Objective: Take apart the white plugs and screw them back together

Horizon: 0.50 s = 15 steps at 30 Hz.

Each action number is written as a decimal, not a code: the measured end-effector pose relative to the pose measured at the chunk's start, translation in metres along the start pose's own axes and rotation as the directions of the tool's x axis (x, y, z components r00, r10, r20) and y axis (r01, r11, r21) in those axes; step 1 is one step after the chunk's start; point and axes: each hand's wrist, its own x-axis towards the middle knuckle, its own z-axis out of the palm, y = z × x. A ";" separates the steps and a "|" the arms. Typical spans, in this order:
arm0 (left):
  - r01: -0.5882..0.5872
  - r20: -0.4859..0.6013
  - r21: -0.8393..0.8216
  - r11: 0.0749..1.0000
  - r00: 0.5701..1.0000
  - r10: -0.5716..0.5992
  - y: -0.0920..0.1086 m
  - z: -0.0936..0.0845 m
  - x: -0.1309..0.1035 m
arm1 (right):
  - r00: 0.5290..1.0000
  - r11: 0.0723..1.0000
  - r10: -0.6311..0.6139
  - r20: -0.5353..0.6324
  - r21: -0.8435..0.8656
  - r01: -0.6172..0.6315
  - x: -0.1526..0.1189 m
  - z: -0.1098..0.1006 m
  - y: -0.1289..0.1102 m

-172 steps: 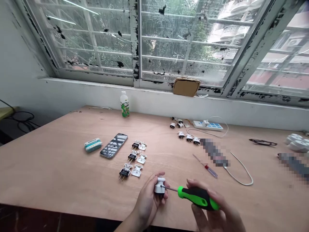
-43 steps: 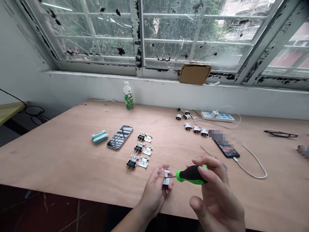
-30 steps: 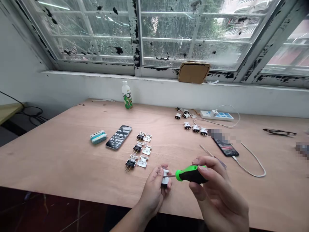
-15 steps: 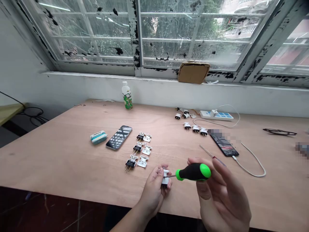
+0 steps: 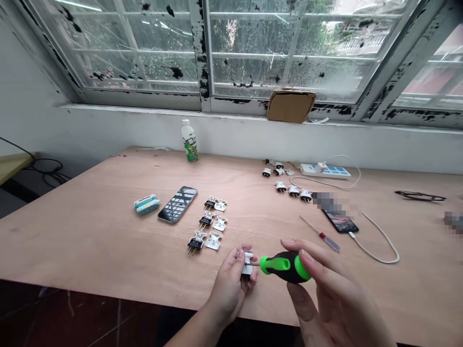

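Near the table's front edge, my left hand (image 5: 228, 277) grips a white and black electrical plug (image 5: 248, 267), its pins pointing down toward me. My right hand (image 5: 333, 294) has its fingertips on the green and black handle of a screwdriver (image 5: 284, 266). The shaft lies level and its tip meets the side of the plug, beside my left thumb. Beyond my left hand, opened plugs (image 5: 196, 242) with black pin bases lie in a column, each with a loose white cover half (image 5: 213, 240) beside it.
A second screwdriver (image 5: 320, 234) with a clear handle lies right of centre, near a charging phone (image 5: 340, 219). Closed plugs (image 5: 293, 192) and a power strip (image 5: 325, 171) are at the back. Left are another phone (image 5: 178, 204), a small packet (image 5: 146, 205) and a bottle (image 5: 190, 140).
The screwdriver handle has turned, so a green patch now faces up, and it sits slightly further left. My right hand's fingers have shifted around it. My left hand stays put with the plug.
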 end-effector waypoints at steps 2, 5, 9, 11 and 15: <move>-0.001 -0.007 0.005 1.000 1.000 0.001 -0.001 -0.001 0.001 | 0.999 1.000 -0.015 -0.038 -0.017 0.014 0.000 0.000 -0.001; -0.005 0.007 -0.010 1.000 1.000 0.005 -0.002 -0.003 0.002 | 0.996 0.997 -0.004 -0.092 -0.071 -0.002 0.001 0.001 -0.002; -0.010 0.047 -0.029 1.000 0.999 0.011 -0.003 -0.004 0.002 | 0.998 0.999 0.008 0.054 0.049 -0.010 0.003 0.000 0.001; -0.019 0.041 -0.020 1.000 0.999 0.020 -0.003 -0.003 0.001 | 0.995 0.997 -0.043 0.090 0.064 0.037 0.003 -0.002 0.003; -0.001 0.006 -0.021 1.000 1.000 0.001 -0.001 -0.002 0.000 | 1.000 0.998 -0.019 0.006 -0.067 0.019 0.004 -0.004 0.002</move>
